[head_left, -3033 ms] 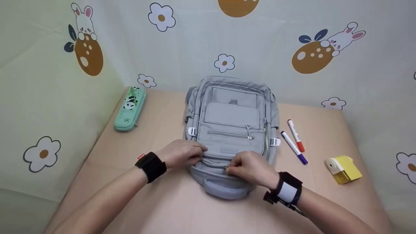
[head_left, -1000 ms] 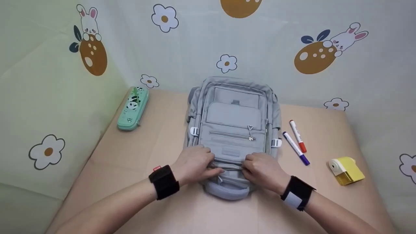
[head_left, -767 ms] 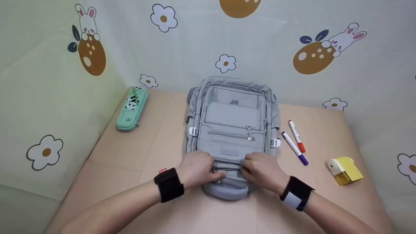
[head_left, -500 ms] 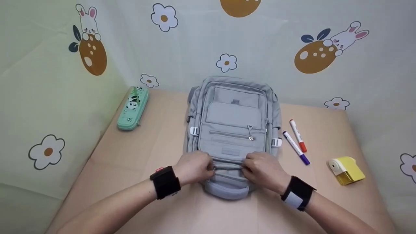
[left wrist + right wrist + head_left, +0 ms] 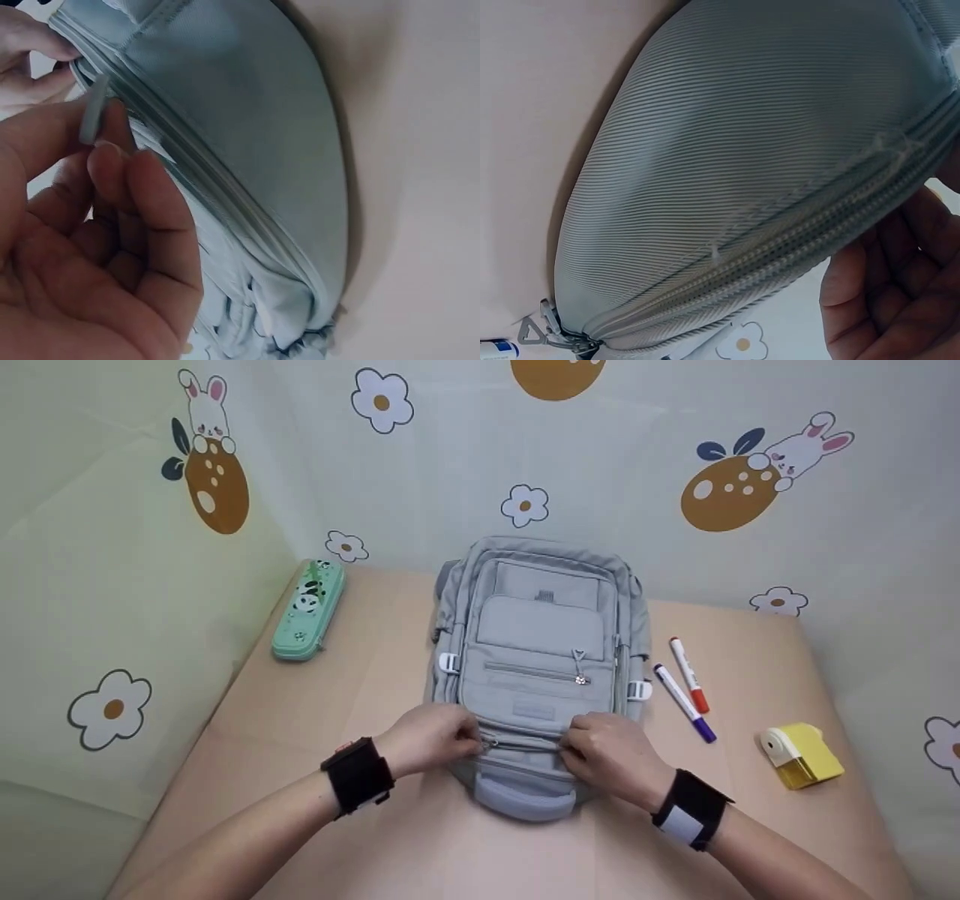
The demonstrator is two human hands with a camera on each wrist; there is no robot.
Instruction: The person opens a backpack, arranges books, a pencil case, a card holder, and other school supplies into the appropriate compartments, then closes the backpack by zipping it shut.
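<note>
A grey backpack [image 5: 540, 630] lies on its back, its top handle [image 5: 525, 796] toward me. My left hand [image 5: 435, 739] is at the left of the top zipper; in the left wrist view its fingers [image 5: 161, 195] curl and pinch a small grey zipper pull [image 5: 94, 111]. My right hand [image 5: 615, 750] grips the fabric edge by the zipper's right part, its fingertips partly hidden. In the right wrist view its curled fingers [image 5: 847, 300] lie along the zipper [image 5: 780, 262]. Another metal zipper pull [image 5: 536, 330] hangs at the zipper's lower end there.
A mint panda pencil case [image 5: 307, 611] lies at the back left of the table [image 5: 360, 840]. To the right of the backpack are a red-capped marker [image 5: 688, 675], a purple-capped marker [image 5: 685, 703] and a yellow pencil sharpener [image 5: 801, 755]. Printed cloth hangs behind.
From a second ago my left hand has drawn back leftward along the zipper, uncovering more of it. The right hand, which was nearer the middle three seconds ago, now keeps its place.
</note>
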